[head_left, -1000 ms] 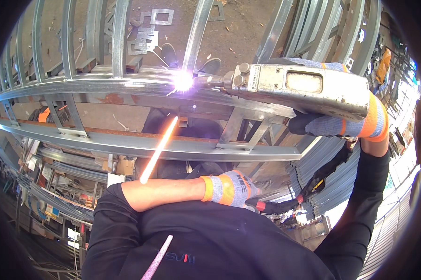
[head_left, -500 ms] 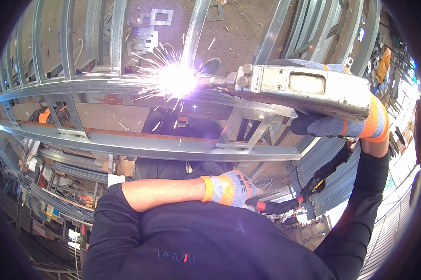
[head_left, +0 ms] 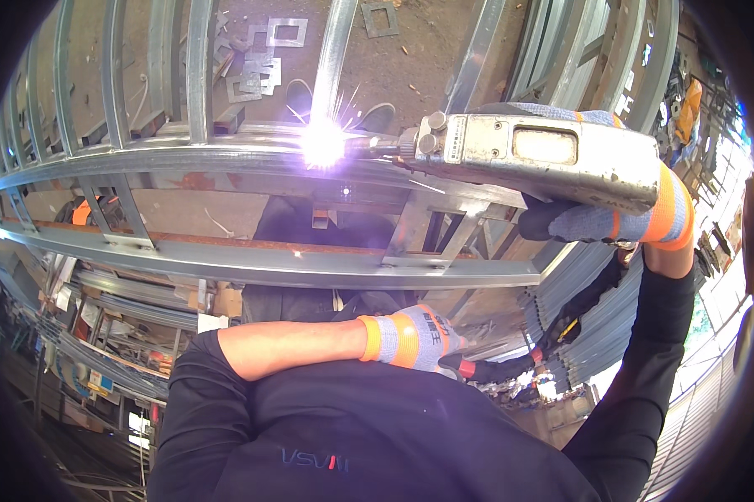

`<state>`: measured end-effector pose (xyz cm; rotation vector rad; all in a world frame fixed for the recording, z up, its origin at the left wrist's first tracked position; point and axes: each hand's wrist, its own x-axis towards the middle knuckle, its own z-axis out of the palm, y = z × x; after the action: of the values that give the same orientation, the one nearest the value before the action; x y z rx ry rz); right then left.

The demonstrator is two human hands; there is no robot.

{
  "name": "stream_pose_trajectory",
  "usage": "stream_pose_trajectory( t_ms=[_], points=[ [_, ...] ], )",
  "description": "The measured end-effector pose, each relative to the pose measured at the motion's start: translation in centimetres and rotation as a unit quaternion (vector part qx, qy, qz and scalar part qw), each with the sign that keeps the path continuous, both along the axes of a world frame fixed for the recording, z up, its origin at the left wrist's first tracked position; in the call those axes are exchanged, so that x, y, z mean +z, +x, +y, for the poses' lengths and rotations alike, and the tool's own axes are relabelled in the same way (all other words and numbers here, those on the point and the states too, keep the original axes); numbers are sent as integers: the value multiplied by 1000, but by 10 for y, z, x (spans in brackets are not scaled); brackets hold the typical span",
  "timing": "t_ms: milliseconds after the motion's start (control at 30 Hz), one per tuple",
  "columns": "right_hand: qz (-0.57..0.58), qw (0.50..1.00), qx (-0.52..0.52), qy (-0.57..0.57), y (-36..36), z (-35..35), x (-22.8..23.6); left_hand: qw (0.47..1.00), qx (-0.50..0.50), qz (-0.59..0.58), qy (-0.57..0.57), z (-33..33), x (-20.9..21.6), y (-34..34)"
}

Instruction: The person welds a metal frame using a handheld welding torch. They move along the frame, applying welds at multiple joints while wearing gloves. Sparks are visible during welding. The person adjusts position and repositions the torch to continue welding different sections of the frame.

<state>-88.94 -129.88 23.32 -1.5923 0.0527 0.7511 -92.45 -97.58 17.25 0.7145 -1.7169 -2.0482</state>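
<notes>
My right hand (head_left: 590, 224), in a grey and orange glove with dark fingertips, is closed round a bulky, scuffed metal handheld welder (head_left: 469, 151). Its nozzle points left, and a bright white-violet glow (head_left: 322, 144) burns at the tip. The glow covers the spot where an upright square steel tube (head_left: 337, 58) meets the long horizontal rail (head_left: 251, 151). Across my chest lies my left forearm. My gloved left hand (head_left: 410, 337) is curled at a black cable (head_left: 502, 368) with red bands; its fingers are partly hidden.
Several parallel uprights (head_left: 113, 75) rise from the rail at left. A lower steel beam (head_left: 268, 261) runs nearer me. Flat square plates with holes (head_left: 286, 32) lie on the floor beyond. Stacked metal profiles (head_left: 590, 326) stand at right; cluttered shelving (head_left: 117, 335) is at left.
The spray of sparks has shrunk to a smaller glow. The uprights and floor plates appear slightly further left in view. Both hands keep nearly the same place.
</notes>
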Motion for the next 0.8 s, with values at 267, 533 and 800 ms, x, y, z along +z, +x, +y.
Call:
stream_pose_trajectory(
  t_ms=[267,533,800],
  points=[
    [-46,997,-45,-47,-47,-32,-1,998,64,26,4,-6,-2,-11],
    [16,990,31,-137,-59,-50,27,995,64,57,44,-45,29,-32],
    [-70,990,18,-118,-82,-51,10,994,78,53,53,-45,26,-40]
  ],
)
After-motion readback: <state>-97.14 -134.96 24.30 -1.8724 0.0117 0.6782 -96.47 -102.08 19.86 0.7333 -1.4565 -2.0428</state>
